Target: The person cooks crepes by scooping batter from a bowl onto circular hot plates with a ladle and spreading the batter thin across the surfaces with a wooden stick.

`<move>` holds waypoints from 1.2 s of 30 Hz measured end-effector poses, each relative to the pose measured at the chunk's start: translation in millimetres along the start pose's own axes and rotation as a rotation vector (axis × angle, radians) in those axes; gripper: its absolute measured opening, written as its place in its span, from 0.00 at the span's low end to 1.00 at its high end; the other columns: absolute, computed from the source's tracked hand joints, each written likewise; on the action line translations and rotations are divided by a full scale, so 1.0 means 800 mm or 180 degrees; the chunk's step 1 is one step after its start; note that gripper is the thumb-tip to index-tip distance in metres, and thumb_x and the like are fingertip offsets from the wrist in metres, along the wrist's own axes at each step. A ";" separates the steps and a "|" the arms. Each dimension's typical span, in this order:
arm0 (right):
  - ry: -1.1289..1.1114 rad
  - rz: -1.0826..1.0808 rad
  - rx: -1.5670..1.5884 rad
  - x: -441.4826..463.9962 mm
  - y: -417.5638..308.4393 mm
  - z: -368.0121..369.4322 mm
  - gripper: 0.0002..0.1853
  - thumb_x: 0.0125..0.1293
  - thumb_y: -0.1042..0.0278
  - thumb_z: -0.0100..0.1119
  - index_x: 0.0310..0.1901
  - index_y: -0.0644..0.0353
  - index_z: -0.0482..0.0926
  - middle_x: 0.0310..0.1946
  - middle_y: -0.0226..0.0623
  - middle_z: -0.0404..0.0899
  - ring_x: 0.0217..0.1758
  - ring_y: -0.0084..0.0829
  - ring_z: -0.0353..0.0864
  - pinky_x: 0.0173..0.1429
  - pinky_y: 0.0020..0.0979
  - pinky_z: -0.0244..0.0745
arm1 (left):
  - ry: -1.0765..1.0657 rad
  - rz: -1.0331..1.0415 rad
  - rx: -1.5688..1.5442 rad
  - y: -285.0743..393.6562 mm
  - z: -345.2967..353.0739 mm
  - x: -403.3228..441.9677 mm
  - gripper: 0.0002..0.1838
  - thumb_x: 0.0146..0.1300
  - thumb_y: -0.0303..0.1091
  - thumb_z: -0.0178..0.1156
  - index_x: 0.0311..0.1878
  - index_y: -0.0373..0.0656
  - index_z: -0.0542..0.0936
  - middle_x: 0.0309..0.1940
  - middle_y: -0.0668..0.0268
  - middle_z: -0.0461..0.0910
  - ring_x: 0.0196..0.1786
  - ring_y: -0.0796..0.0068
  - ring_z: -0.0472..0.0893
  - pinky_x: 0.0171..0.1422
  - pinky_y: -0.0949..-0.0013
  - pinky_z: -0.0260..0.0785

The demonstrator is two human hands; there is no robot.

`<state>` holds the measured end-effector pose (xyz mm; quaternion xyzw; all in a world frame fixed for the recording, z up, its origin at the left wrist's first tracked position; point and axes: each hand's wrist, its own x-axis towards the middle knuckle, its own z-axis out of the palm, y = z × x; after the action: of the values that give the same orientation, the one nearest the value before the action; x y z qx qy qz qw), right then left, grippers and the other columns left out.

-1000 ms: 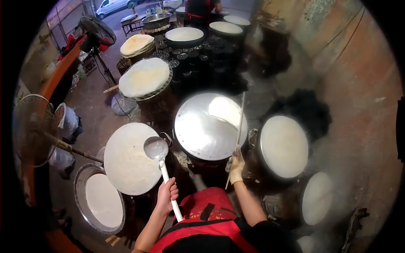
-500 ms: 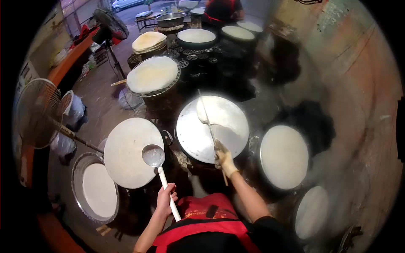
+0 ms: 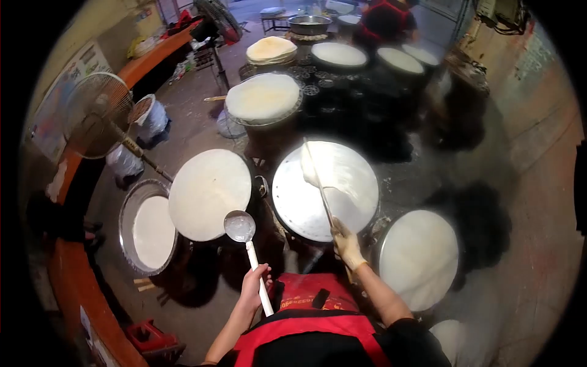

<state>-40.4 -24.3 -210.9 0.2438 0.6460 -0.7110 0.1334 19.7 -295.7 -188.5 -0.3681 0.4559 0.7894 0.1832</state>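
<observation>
My left hand [image 3: 255,282] is closed round the white handle of a ladle [image 3: 239,226]. Its metal bowl, wet with pale batter, hangs by the lower edge of a flatbread [image 3: 211,196]. A light glove covers my right hand [image 3: 347,243], whose fingers wrap a long thin spreading stick [image 3: 318,181]. The stick lies across a round griddle [image 3: 292,205] straight ahead. White batter [image 3: 351,168] coats the griddle's upper and right parts, while bare metal shows at the lower left. At left stands a metal basin [image 3: 125,235] of white batter.
More round griddles carry flatbreads, such as one flatbread [image 3: 419,260] at right and another [image 3: 264,96] farther off. Behind is a flatbread stack [image 3: 272,51]. A fan [image 3: 98,116] stands left. A person [image 3: 386,23] in a red apron is at the back.
Batter now covers more of the griddle, toward its right side. The right hand and stick have shifted slightly. My view has turned left, and the ladle stays in my left hand.
</observation>
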 end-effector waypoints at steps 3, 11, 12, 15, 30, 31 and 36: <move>-0.0487 -0.0138 -0.0094 -0.014 0.004 -0.066 0.21 0.66 0.66 0.53 0.60 0.51 0.71 0.18 0.20 0.62 0.12 0.15 0.54 0.15 0.22 0.52 | 0.0172 0.0047 -0.0033 -0.018 -0.004 -0.006 0.06 0.61 0.33 0.58 0.34 0.42 0.75 0.30 0.67 0.78 0.34 0.76 0.78 0.34 0.75 0.73; -0.0176 -0.0672 -0.0696 0.077 0.022 -0.116 0.22 0.65 0.62 0.54 0.61 0.52 0.70 0.16 0.22 0.64 0.12 0.17 0.59 0.15 0.23 0.55 | 0.0408 0.0185 -0.0361 -0.053 -0.014 -0.019 0.04 0.60 0.30 0.58 0.37 0.42 0.76 0.31 0.68 0.78 0.38 0.77 0.78 0.46 0.70 0.71; -0.0376 -0.0668 -0.0836 0.077 0.027 -0.115 0.23 0.64 0.64 0.54 0.61 0.53 0.70 0.17 0.22 0.65 0.14 0.16 0.61 0.16 0.22 0.56 | 0.0400 0.0187 -0.0368 -0.052 -0.014 -0.019 0.04 0.60 0.30 0.58 0.37 0.42 0.76 0.31 0.68 0.78 0.39 0.76 0.78 0.46 0.70 0.71; -0.1063 -0.0740 -0.0444 0.062 0.038 -0.139 0.24 0.62 0.70 0.55 0.61 0.55 0.70 0.21 0.22 0.69 0.18 0.16 0.64 0.20 0.20 0.59 | 0.0407 0.0070 -0.0515 -0.054 -0.014 -0.022 0.04 0.60 0.30 0.57 0.37 0.42 0.76 0.32 0.67 0.78 0.39 0.76 0.78 0.53 0.69 0.69; -0.1692 0.0251 -0.0223 0.084 -0.045 -0.199 0.24 0.58 0.75 0.59 0.57 0.72 0.70 0.43 0.40 0.79 0.38 0.24 0.77 0.40 0.20 0.71 | 0.0491 0.0058 -0.0426 -0.045 -0.015 -0.048 0.05 0.61 0.30 0.57 0.38 0.40 0.76 0.32 0.67 0.79 0.39 0.76 0.78 0.51 0.70 0.71; -0.1432 0.0223 -0.0063 0.082 -0.055 -0.195 0.24 0.56 0.76 0.62 0.55 0.73 0.71 0.42 0.39 0.79 0.38 0.24 0.77 0.39 0.20 0.70 | 0.0540 0.0024 -0.0461 -0.048 -0.014 -0.055 0.05 0.60 0.30 0.57 0.38 0.40 0.76 0.32 0.67 0.79 0.39 0.76 0.78 0.51 0.70 0.71; -0.1075 -0.0307 -0.0850 0.121 -0.060 -0.158 0.21 0.62 0.66 0.58 0.55 0.68 0.74 0.37 0.32 0.79 0.39 0.22 0.75 0.42 0.21 0.69 | 0.0801 -0.0144 -0.0512 -0.042 0.003 -0.081 0.04 0.60 0.30 0.58 0.36 0.41 0.75 0.31 0.68 0.79 0.39 0.75 0.78 0.51 0.70 0.71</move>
<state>-124.3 118.4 -225.7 0.0702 0.7138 -0.6553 0.2367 82.6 -273.1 -159.0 -0.4878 0.4021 0.7666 0.1123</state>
